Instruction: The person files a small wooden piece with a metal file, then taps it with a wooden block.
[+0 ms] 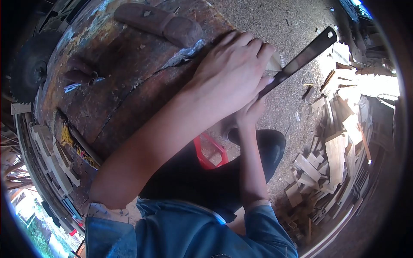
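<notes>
My left hand (234, 62) is closed over the corner of the worn bench, its fingers curled around a pale piece of wood (274, 63) that shows only in part. Beside the wood, a long flat metal blade (307, 56) with a hole at its tip slants up to the right. The left thumb is close against this blade. My right hand (253, 112) is lower, partly behind the left wrist, and closed around the blade's near end. Whatever handle the blade has is hidden there.
A dark shaped wooden block (159, 23) lies on the workbench (129, 77), near a smaller dark piece (79, 72). A toothed circular saw blade (28, 66) stands at far left. Wood offcuts (335, 159) pile up on the right; a red plastic stool (211, 150) shows below.
</notes>
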`<state>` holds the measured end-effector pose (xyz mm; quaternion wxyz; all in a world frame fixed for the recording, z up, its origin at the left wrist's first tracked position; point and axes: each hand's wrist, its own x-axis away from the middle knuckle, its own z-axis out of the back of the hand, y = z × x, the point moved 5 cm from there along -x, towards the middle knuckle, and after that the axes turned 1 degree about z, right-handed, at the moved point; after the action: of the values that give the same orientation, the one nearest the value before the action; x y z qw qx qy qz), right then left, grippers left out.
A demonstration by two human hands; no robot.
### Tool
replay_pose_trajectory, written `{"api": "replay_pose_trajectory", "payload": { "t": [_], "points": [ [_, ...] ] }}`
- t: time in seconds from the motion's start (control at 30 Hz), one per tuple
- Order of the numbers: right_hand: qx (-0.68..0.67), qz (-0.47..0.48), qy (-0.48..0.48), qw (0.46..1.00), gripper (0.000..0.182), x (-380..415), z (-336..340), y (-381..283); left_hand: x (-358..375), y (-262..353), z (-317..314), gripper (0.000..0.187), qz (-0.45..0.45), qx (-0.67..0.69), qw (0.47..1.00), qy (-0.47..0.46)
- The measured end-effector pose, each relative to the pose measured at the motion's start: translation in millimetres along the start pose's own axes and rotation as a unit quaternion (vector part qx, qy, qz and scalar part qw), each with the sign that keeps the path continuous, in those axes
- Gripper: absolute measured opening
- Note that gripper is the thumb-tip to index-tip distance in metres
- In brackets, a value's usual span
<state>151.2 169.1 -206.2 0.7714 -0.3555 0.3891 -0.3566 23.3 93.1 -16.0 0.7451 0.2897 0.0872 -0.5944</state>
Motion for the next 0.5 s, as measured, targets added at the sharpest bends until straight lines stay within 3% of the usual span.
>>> {"api": "replay_pose_trajectory", "payload": {
  "t": [0.03, 0.13, 0.17, 0.3, 0.43, 0.5],
  "points": [
    [0.013, -0.019, 0.011, 1.0, 0.025, -12.6, 8.1, -31.6, -2.4, -0.8, 1.6, 0.039, -0.002, -0.003, 1.0, -0.007],
    [-0.034, 0.038, 0.005, 0.999, 0.023, -41.2, 29.0, -88.3, 7.1, 1.1, -3.2, 0.043, 0.01, -0.001, 0.999, -0.038],
    [-0.033, -0.001, 0.004, 0.999, 0.023, -42.7, 27.1, -85.1, 6.3, -0.1, -5.0, 0.043, 0.007, -0.003, 0.999, -0.035],
    [0.061, 0.036, 0.01, 0.997, 0.023, -8.6, 6.7, -25.5, 0.8, -2.2, -4.0, 0.042, 0.007, -0.055, 0.998, 0.034],
    [-0.021, 0.014, 0.009, 1.0, 0.02, -40.9, 20.9, -76.3, 4.4, -1.7, -4.0, 0.043, 0.021, -0.052, 0.998, 0.009],
    [-0.015, 0.015, 0.005, 1.0, 0.02, -36.5, 16.9, -70.6, 3.1, -3.4, -6.9, 0.045, 0.015, -0.058, 0.998, 0.012]
  ]
}}
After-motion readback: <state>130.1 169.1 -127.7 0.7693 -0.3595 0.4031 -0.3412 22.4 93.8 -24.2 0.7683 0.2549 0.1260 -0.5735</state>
